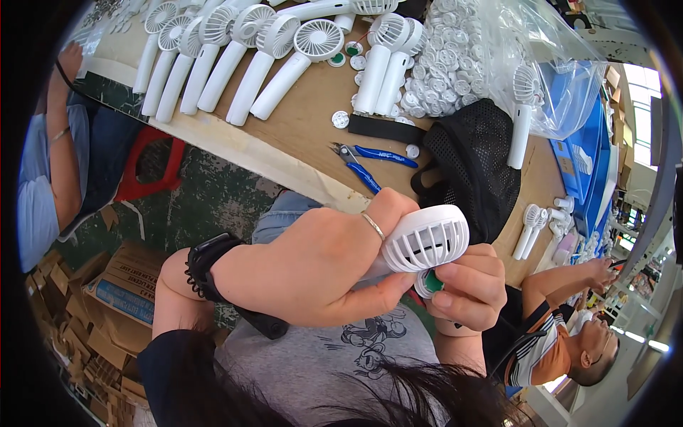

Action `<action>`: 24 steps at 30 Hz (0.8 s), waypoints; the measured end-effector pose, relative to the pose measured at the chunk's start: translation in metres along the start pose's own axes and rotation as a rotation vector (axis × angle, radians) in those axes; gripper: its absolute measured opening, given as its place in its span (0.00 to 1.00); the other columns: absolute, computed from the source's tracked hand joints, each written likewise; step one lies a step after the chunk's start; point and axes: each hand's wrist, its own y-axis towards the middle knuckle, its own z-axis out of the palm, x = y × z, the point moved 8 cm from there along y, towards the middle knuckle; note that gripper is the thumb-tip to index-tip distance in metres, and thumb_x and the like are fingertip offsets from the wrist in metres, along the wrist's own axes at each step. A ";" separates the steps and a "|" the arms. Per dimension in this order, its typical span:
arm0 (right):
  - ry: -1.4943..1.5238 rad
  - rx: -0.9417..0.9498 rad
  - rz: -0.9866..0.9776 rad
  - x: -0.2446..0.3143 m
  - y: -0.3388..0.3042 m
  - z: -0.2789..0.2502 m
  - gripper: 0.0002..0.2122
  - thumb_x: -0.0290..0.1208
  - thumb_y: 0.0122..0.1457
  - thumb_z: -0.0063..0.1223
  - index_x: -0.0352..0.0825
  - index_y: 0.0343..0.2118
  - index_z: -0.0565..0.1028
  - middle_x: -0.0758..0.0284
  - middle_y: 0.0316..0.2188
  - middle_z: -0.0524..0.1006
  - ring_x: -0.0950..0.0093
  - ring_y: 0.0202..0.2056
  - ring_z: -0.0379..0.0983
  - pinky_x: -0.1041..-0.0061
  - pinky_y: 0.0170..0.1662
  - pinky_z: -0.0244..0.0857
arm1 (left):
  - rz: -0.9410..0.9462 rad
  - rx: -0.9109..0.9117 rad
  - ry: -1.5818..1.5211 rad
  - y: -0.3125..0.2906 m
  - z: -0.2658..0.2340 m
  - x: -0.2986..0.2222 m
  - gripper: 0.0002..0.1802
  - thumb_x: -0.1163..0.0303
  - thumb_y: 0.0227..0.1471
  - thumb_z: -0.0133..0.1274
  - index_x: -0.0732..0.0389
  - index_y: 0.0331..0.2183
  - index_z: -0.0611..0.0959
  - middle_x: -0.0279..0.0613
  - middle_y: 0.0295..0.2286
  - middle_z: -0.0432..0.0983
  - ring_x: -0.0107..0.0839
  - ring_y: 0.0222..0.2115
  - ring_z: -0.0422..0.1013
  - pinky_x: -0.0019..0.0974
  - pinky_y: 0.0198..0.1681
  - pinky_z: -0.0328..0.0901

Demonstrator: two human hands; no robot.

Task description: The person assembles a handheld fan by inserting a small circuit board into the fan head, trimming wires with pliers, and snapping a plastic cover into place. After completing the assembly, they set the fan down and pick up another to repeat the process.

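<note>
My left hand [313, 263] is wrapped round a white handheld fan [427, 238], its slatted round head showing beyond the fingers and most of its handle hidden in the palm. Against the lower side of that head, my right hand [471, 288] pinches a small round white cap with a green face [430, 283]. On the table just beyond lie blue-handled cutting pliers [373, 167] with their jaws apart. A black mesh bag [473, 164] rests right behind the fan.
Several white fans [242, 60] lie in a row at the table's far left, with two more [384, 67] further right. A plastic bag of small white discs [448, 64] is at the back. Blue trays [594, 171] stand on the right. Co-workers sit at both sides; cardboard boxes [128, 285] are at lower left.
</note>
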 end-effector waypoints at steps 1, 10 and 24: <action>-0.001 0.000 0.001 0.000 0.000 0.001 0.14 0.22 0.39 0.60 0.37 0.32 0.74 0.65 0.36 0.75 0.74 0.30 0.72 0.78 0.29 0.66 | 0.006 0.003 -0.001 0.000 0.000 0.000 0.24 0.67 0.47 0.52 0.67 0.42 0.62 0.51 0.21 0.70 0.53 0.19 0.69 0.46 0.20 0.62; -0.104 0.055 -0.055 0.004 0.005 0.005 0.15 0.23 0.42 0.58 0.36 0.36 0.72 0.63 0.35 0.75 0.74 0.28 0.72 0.80 0.27 0.66 | -0.079 0.076 -0.167 0.002 0.002 0.010 0.24 0.67 0.48 0.51 0.67 0.43 0.60 0.55 0.25 0.70 0.55 0.25 0.70 0.46 0.25 0.64; -0.069 0.070 -0.004 -0.002 0.008 0.004 0.14 0.23 0.43 0.58 0.36 0.35 0.72 0.61 0.34 0.76 0.74 0.25 0.72 0.81 0.25 0.65 | -0.112 0.117 -0.228 0.003 0.005 0.016 0.23 0.68 0.48 0.49 0.68 0.43 0.60 0.55 0.27 0.70 0.52 0.27 0.71 0.43 0.28 0.64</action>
